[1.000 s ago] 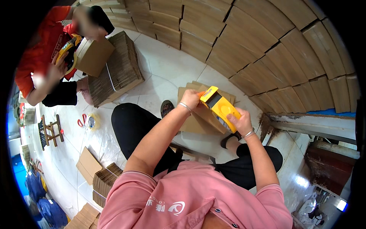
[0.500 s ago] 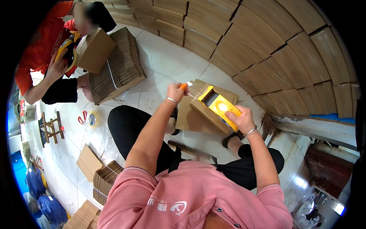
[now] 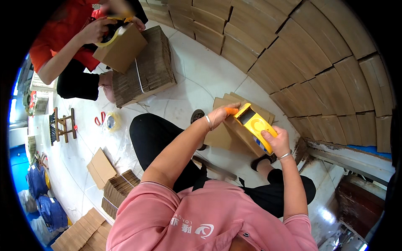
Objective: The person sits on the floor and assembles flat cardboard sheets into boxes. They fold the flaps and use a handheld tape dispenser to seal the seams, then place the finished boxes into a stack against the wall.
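My right hand (image 3: 277, 140) grips a flat yellow case (image 3: 259, 127) by its near end, thumb on the top face. The case has a dark rectangular window or recess at its far end, a round mark on its face and some blue along its lower side. Close to the far end, my left hand (image 3: 217, 117) is closed around a small orange piece (image 3: 231, 111) that meets or nearly meets the case. Its exact kind is unclear. Below both hands, a cardboard box (image 3: 243, 134) and flat cardboard pieces (image 3: 217, 136) lie on the floor.
Cartons (image 3: 289, 58) are stacked into a wall at the far right. At the left, a person in red (image 3: 63, 35) works a yellow tape dispenser (image 3: 109, 37) on a box (image 3: 121, 49) over bundled cardboard (image 3: 153, 62). Red-handled scissors (image 3: 99, 119) and a wooden stool (image 3: 64, 124) are on the floor.
My left hand has brought the orange piece from a gap away up to the case's far end. Both hands appear lower and further right. The other person's dispenser has moved onto the box.
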A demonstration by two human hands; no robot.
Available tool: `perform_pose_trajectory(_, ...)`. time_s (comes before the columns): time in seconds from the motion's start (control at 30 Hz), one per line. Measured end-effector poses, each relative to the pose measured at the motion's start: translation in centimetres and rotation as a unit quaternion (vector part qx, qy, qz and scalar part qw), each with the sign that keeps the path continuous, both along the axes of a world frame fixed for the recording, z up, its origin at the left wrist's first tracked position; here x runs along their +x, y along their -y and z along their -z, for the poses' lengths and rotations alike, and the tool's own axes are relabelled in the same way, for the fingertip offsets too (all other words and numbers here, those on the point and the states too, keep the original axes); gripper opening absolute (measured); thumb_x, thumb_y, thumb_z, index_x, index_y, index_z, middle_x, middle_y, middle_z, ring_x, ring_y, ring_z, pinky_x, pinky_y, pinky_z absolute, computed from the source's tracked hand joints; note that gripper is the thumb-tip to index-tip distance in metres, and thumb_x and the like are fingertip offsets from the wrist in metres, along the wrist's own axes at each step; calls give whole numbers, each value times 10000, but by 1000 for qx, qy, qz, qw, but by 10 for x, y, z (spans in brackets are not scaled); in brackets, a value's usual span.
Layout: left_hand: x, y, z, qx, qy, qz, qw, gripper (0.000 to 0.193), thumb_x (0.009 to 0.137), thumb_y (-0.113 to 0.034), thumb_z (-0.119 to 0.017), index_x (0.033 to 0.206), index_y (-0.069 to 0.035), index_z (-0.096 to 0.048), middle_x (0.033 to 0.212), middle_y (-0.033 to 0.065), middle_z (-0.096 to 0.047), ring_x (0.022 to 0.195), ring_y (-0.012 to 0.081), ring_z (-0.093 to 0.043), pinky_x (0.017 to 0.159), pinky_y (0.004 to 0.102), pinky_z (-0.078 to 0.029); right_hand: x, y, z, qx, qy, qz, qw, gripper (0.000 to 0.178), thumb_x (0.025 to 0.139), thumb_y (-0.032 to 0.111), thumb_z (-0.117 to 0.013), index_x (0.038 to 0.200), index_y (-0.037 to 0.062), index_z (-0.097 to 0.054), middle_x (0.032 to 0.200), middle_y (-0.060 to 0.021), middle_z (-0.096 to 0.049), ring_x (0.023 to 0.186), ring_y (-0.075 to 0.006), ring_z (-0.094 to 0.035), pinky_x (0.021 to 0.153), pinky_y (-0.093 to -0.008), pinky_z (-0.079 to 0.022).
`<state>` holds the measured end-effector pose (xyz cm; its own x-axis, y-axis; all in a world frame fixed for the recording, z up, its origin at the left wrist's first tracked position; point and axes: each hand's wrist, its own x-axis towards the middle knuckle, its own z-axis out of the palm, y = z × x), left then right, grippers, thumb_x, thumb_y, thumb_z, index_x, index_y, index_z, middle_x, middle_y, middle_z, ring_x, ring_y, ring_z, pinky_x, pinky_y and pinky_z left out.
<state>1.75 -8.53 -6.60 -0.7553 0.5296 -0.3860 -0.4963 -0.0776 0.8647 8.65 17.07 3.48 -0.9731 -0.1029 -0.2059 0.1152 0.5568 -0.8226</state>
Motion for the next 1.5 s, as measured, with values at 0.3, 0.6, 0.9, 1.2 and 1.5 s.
perform_pose_trajectory(0.3, -8, -14, -53, -435, -529, 261, 680, 1136, 578, -413, -816, 1467, -96, -184, 1494, 213, -205, 1354, 378, -268, 1090, 441, -264, 1, -1, -11, -11, 11, -1, 1000, 369, 769, 327, -732, 762, -31, -644, 603, -70, -585, 546, -116, -515, 526, -288, -433)
perform_pose_trajectory(0.6, -34, -40, -63, -430, -532, 391, 616, 1251, 446, -492, -866, 1468, -221, -197, 1496, 197, -139, 1367, 393, -218, 1046, 594, -275, -6, 3, -8, 47, 33, -22, 998, 518, 708, 478, -741, 735, -30, -640, 624, -179, -593, 547, -258, -564, 559, -350, -468)
perform_pose_trajectory(0.9, -34, -47, -53, -473, -526, 372, 601, 1168, 505, -332, -845, 1465, -222, -189, 1486, 200, -159, 1314, 390, -325, 1048, 479, -352, 94, -160, -36, 136, 157, -4, 978, 478, 682, 427, -754, 792, -29, -663, 664, -140, -613, 583, -202, -576, 584, -315, -470)
perform_pose_trajectory(1.2, -29, -64, -69, -524, -531, 400, 532, 1215, 512, -522, -827, 1464, -150, -169, 1491, 201, -157, 1349, 391, -246, 1064, 538, -284, 87, -114, 49, 268, 190, 40, 944, 529, 679, 514, -695, 825, 6, -688, 798, -190, -662, 732, -329, -643, 677, -384, -505)
perform_pose_trajectory(1.5, 59, -139, -61, -400, -655, 387, 511, 983, 586, -550, -759, 1402, -176, -358, 1449, 226, -263, 1334, 406, -241, 1046, 595, -210, 56, -28, 51, 337, 229, 104, 907, 358, 748, 376, -602, 853, 48, -700, 874, -180, -674, 836, -352, -648, 722, -417, -520)
